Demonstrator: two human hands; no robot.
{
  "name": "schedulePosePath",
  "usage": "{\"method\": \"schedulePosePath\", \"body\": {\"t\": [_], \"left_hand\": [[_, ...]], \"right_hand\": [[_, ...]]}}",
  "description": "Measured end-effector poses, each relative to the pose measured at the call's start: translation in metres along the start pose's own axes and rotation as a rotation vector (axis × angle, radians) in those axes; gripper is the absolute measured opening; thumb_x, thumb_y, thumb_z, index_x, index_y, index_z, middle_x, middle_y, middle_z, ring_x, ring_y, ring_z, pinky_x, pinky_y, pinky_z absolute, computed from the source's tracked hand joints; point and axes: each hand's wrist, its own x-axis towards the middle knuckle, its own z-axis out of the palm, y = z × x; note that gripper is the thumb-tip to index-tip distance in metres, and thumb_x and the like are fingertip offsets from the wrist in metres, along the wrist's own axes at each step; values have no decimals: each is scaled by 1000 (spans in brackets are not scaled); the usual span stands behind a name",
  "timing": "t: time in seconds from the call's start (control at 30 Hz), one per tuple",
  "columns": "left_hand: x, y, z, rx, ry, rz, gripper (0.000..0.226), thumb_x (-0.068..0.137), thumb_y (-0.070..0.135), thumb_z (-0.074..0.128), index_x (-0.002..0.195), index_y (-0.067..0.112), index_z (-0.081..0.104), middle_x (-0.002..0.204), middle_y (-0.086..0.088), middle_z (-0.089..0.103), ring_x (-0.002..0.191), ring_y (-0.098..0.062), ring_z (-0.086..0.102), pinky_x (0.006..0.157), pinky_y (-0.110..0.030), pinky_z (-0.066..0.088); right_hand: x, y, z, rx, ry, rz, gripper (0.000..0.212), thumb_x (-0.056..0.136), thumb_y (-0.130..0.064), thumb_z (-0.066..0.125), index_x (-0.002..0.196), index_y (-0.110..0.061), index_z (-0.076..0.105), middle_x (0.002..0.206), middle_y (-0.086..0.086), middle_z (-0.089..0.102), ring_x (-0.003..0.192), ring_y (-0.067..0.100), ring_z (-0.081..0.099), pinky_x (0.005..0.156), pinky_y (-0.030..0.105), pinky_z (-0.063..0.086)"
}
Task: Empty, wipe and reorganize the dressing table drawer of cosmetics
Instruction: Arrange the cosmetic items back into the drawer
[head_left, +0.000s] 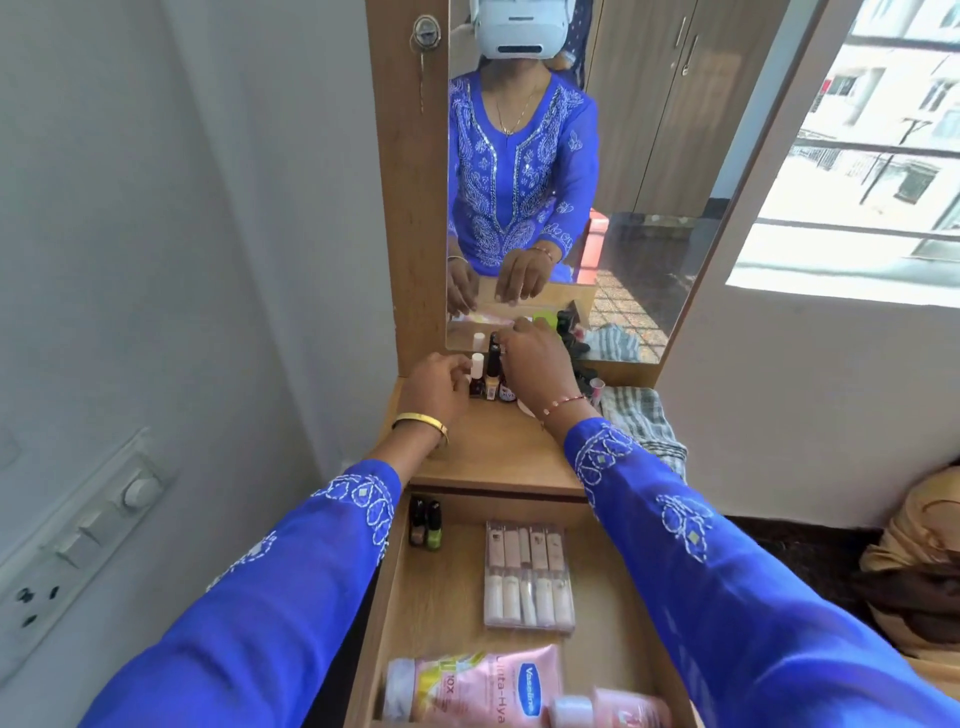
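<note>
The open wooden drawer (447, 587) holds two small nail polish bottles (425, 522) in its back left corner, a clear pack of several tubes (527, 574) in the middle and a pink Vaseline lotion bottle (467, 686) lying at the front. On the tabletop (498, 452) by the mirror stand three small bottles (489, 379). My left hand (439, 387) curls round the white-capped bottle at their left. My right hand (537, 364) reaches over them, fingers curled at the tall dark bottle's cap; whether it grips is hidden.
A striped grey cloth (641, 421) lies on the table's right end, with dark items (584, 374) beside the mirror (597, 182). A wall with a switch panel (78, 540) is at the left, a window at the right, and a bundle of fabric (919, 566) on the floor.
</note>
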Motion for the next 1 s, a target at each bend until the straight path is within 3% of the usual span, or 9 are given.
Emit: {"method": "schedulePosePath", "body": {"t": [0.13,0.4,0.67,0.83,1.0], "left_hand": [[17,3,4,28,-65,-27,31,88,6,48,117,6,59,117,-19,62,106,-36,57,86,-36,45],[35,2,27,-3,-147,-80,35,89,3,42,119,9,58,118,-20,63,107,-37,58,85,-34,46],[40,-3,36,-8,-52,-121,25,89,13,48,105,9,67,109,-16,68,100,-35,60,77,-32,44],[24,-7,33,-96,37,-142,24,89,9,52,109,5,65,110,-17,67,103,-34,60,84,-36,47],[7,-9,20,-171,117,-100,22,87,5,52,104,7,67,105,-16,68,99,-32,61,81,-35,47]], "right_hand": [[17,-4,4,-175,-138,-69,30,90,-2,39,114,-5,56,115,16,59,116,35,46,92,40,37],[29,-7,17,-286,-264,-50,29,95,-12,36,115,-8,58,118,13,62,120,33,46,102,42,32],[29,1,21,-212,-236,-33,21,91,-13,46,107,-11,60,109,10,66,113,31,51,96,37,35],[19,0,15,-146,-206,-38,28,89,-8,47,114,-12,58,111,12,63,114,32,50,95,38,36],[-11,-8,4,109,-124,36,23,85,-6,52,102,-11,65,104,13,65,103,34,54,83,38,43]]}}
